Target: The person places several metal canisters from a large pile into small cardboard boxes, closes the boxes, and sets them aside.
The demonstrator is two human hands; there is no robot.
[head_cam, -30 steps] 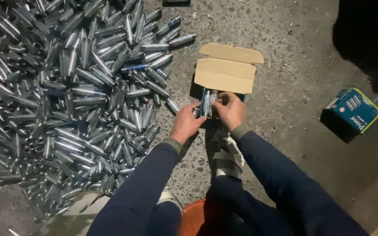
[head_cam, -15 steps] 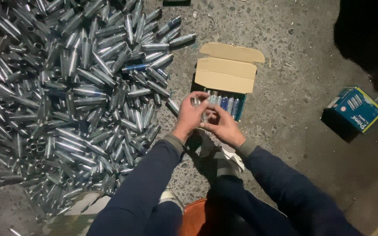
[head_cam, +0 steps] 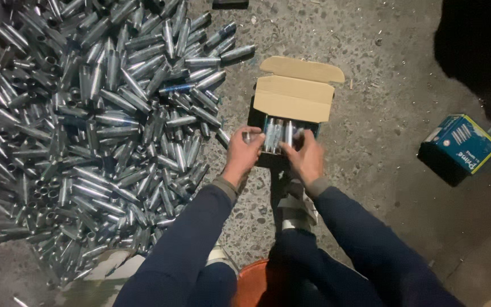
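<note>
Both hands, left hand and right hand, grip tubes at the open box; loose tubes could slip, roll across the floor.

Dim scene, glare on metal, dark corners

Both hands meet at an open cardboard box on the concrete floor: the left hand and right hand press a row of upright metal tubes into it. A heap of silver tubes covers the floor's left side; a closed blue box lies well apart near its right edge.
</note>
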